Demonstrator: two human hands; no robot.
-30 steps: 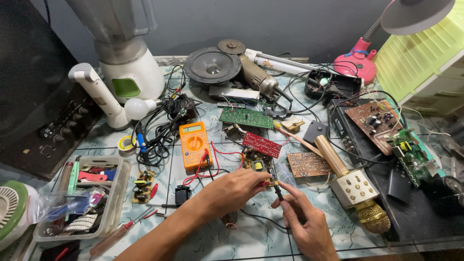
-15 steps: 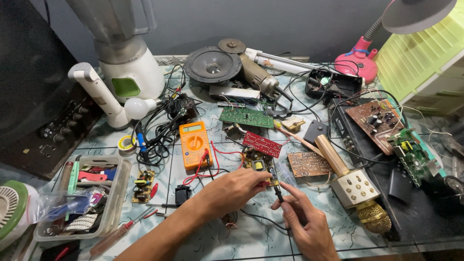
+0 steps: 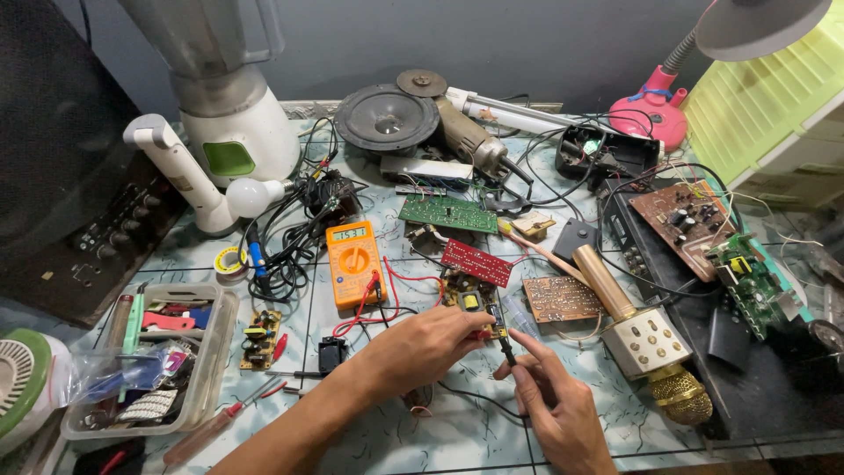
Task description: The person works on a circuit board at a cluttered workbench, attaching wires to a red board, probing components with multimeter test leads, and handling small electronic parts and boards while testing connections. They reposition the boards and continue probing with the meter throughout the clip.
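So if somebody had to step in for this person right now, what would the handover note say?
Left hand: holds a probe against the small circuit board near the table's middle.
Right hand: pinches a black probe, tip on the same board.
Orange meter: lies just left of the board, switched on, screen showing a reading, red and black leads running to the hands.
Done: both probes are placed and the meter reads.
Left: cannot tell from the picture; other boards, such as the red board and green board, lie untouched behind.
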